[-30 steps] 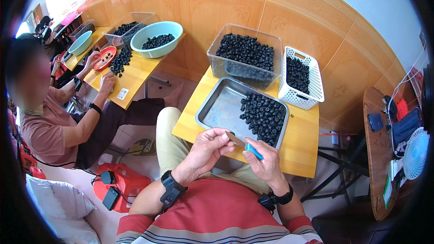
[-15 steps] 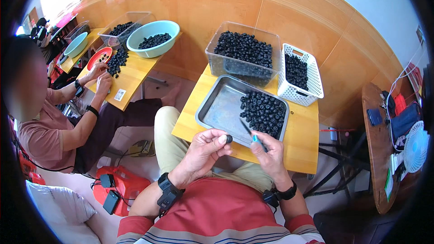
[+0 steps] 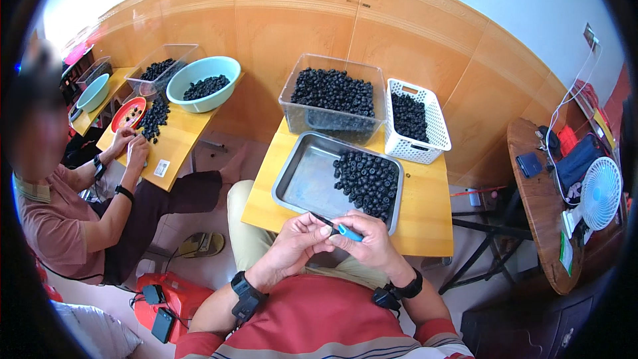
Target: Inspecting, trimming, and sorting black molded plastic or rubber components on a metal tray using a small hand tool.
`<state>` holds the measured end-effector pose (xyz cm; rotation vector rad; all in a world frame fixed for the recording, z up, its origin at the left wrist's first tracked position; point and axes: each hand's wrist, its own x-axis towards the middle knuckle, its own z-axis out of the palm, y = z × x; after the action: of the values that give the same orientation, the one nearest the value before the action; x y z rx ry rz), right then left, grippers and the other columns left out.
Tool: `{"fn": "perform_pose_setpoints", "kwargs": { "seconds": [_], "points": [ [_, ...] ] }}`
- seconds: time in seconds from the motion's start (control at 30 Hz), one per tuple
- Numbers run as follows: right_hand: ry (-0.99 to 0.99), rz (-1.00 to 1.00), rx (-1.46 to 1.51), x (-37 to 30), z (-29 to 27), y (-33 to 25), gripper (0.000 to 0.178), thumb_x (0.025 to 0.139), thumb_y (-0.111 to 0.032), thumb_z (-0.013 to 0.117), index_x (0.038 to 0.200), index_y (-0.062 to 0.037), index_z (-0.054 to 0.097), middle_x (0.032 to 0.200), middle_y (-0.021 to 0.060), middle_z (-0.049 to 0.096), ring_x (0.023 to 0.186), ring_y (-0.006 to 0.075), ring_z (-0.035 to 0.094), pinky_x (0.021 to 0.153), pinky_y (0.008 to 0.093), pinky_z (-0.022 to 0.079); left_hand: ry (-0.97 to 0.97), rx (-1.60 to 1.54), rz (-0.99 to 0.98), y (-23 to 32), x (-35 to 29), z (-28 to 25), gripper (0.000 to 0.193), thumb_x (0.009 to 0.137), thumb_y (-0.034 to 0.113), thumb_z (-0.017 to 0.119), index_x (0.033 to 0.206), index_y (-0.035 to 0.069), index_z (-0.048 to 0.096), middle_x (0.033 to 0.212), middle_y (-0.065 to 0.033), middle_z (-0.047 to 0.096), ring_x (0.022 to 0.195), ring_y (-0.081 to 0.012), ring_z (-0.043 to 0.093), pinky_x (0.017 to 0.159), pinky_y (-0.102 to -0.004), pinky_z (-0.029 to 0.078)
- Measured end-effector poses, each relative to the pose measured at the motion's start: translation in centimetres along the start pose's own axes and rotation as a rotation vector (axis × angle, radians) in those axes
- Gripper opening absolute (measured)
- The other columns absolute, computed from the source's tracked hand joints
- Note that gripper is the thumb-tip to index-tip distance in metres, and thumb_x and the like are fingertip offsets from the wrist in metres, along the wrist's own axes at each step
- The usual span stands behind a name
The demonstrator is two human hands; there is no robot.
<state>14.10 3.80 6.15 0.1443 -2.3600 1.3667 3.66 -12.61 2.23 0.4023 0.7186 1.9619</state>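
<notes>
My left hand point(image 3: 297, 246) is closed, pinching a small round black part point(image 3: 335, 230) in front of my red shirt. My right hand point(image 3: 369, 244) grips a slim tool point(image 3: 350, 233) with a blue handle and a thin dark tip. That tip lies across the left fingertips, by the black part, which the fingers mostly cover. Just beyond my hands is a shallow metal tray point(image 3: 300, 183) on a yellow wooden table point(image 3: 425, 209). A heap of black ring-like parts point(image 3: 367, 183) fills its right side.
Behind the tray stand a clear plastic bin point(image 3: 331, 121) and a white perforated basket point(image 3: 420, 151), both holding black parts. To the left, a co-worker point(image 3: 73, 226) handles similar parts beside a pale green basin point(image 3: 178, 95). A fan point(image 3: 601, 194) stands on the brown table point(image 3: 531, 206) at right.
My right hand has moved left with the tool, bringing its tip from over the tray's edge to the black part in my left hand. The whole view has shifted slightly.
</notes>
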Motion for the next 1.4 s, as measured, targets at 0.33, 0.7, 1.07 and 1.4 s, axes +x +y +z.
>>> {"fn": "perform_pose_setpoints", "kwargs": {
  "seconds": [0.33, 0.7, 1.07, 1.4],
  "points": [
    [0.595, 0.173, -0.3, 6.6, -8.0, 6.2, 0.033, 0.086, -0.019, 0.074, 0.109, 0.004, 0.067, 0.094, 0.0132, 0.071, 0.082, 0.0172, 0.065, 0.077, 0.0319, 0.052, 0.206, 0.178, -0.004, 0.5, 0.1, -2.7, 0.011, 0.095, 0.012, 0.066, 0.102, 0.004, 0.063, 0.096, -0.0061, 0.07, 0.082, -0.0105, 0.067, 0.074, -0.0241, 0.058],
    [0.664, 0.194, -0.484, 6.1, -13.0, 13.1, 0.033, 0.086, -0.023, 0.072, 0.101, 0.0067, 0.069, 0.072, 0.01, 0.066, 0.064, 0.014, 0.058, 0.063, 0.0325, 0.048, 0.363, 0.898, 0.262, 0.8, 0.3, -8.1, 0.01, 0.091, 0.006, 0.07, 0.096, -0.002, 0.068, 0.08, -0.0016, 0.065, 0.072, -0.0081, 0.059, 0.067, -0.0236, 0.05],
    [0.723, 0.471, -0.458, -3.9, -6.1, 12.0, 0.027, 0.088, -0.018, 0.07, 0.099, 0.0068, 0.069, 0.082, 0.0105, 0.068, 0.076, 0.0137, 0.062, 0.07, 0.0298, 0.05, 0.271, 1.224, 0.369, 3.5, 4.1, -6.7, 0.014, 0.088, 0.009, 0.071, 0.098, 0.0, 0.067, 0.085, -0.0138, 0.068, 0.072, -0.0219, 0.067, 0.067, -0.0315, 0.053],
    [0.8, 0.529, -0.438, -5.2, -3.6, 10.1, 0.025, 0.088, -0.017, 0.071, 0.1, 0.0053, 0.069, 0.084, 0.0135, 0.069, 0.077, 0.0182, 0.065, 0.071, 0.0317, 0.051, -0.033, 1.636, 0.511, 4.8, 18.2, -6.9, 0.02, 0.082, 0.007, 0.068, 0.102, 0.001, 0.067, 0.094, -0.0206, 0.068, 0.084, -0.0392, 0.066, 0.075, -0.0465, 0.054]
  ]
}}
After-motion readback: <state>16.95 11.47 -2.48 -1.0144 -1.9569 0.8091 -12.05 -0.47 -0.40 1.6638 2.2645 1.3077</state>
